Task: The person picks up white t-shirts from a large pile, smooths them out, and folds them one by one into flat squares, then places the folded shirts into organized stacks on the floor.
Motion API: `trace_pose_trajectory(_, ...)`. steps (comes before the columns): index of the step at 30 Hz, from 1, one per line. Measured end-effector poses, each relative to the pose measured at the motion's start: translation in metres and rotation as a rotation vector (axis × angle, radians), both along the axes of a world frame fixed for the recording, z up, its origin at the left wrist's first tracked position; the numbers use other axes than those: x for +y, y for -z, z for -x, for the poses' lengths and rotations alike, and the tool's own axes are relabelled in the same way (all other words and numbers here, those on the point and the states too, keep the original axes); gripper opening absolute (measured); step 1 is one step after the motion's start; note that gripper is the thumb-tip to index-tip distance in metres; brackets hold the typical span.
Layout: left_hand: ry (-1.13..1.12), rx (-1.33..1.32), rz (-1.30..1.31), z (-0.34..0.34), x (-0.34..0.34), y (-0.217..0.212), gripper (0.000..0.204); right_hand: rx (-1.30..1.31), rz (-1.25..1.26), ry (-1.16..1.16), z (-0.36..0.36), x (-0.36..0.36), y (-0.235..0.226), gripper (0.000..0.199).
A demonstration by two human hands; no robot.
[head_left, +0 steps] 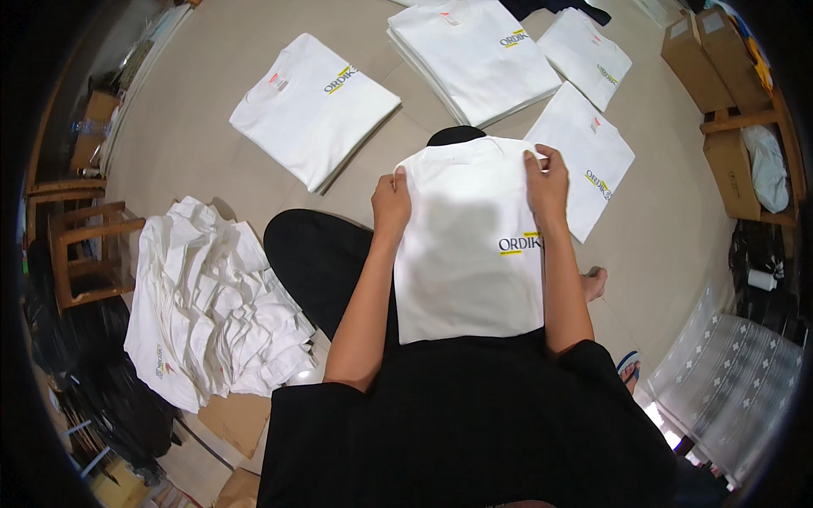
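Observation:
A folded white T-shirt (pixel 457 288) with a small dark and yellow chest print lies over my lap, its collar end away from me. My left hand (pixel 392 203) grips its far left edge, the fingers tucked behind the cloth. At the far right corner my right hand (pixel 547 182) pinches the fabric, thumb on top. Beyond it are a stack of folded T-shirts (pixel 466 63), another stack (pixel 313 110) to its left, and two smaller piles of folded shirts (pixel 605 161) (pixel 586 55) on the right.
A loose heap of unfolded white shirts (pixel 216 296) lies at my left beside a wooden stool (pixel 93 241). Cardboard boxes (pixel 711 63) stand on a wooden shelf at the far right. Black plastic bags (pixel 102 364) sit at the left rim, and a patterned grey cloth (pixel 732 389) hangs at the near right.

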State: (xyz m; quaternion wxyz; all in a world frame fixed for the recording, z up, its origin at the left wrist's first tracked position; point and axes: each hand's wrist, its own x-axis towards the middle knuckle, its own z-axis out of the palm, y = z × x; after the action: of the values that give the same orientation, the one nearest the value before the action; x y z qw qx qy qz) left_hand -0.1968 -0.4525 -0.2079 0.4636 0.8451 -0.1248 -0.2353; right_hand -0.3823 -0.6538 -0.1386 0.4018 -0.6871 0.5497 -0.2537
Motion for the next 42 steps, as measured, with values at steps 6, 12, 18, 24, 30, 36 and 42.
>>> trace_pose_trajectory(6,0.01,-0.159,0.059,-0.002,-0.015,-0.035,0.035,0.083,0.225,-0.015,0.01,0.0,-0.008,0.035)
trace_pose_trajectory(12,0.037,-0.061,-0.036,-0.002,-0.011,0.0,0.032,0.223,0.23,-0.045,-0.001,0.013,0.014,0.034)
trace_pose_trajectory(18,0.047,-0.353,0.133,0.004,-0.025,-0.012,0.036,0.298,0.684,-0.233,-0.008,0.009,0.005,0.04)
trace_pose_trajectory(24,0.595,-0.36,0.19,0.029,-0.045,-0.037,0.053,0.129,0.1,-0.635,-0.054,0.021,-0.042,0.021)
trace_pose_trajectory(30,0.57,-0.214,0.114,0.016,-0.053,-0.03,0.048,0.036,0.31,-0.738,-0.037,0.034,-0.031,0.012)
trace_pose_trajectory(36,0.481,-0.147,0.37,-0.008,-0.064,-0.019,0.033,0.191,0.404,-0.57,-0.05,0.048,-0.027,0.026)
trace_pose_trajectory(42,0.58,-0.145,0.352,-0.027,-0.077,-0.022,0.02,0.17,0.588,-0.421,-0.056,0.053,-0.016,0.029)
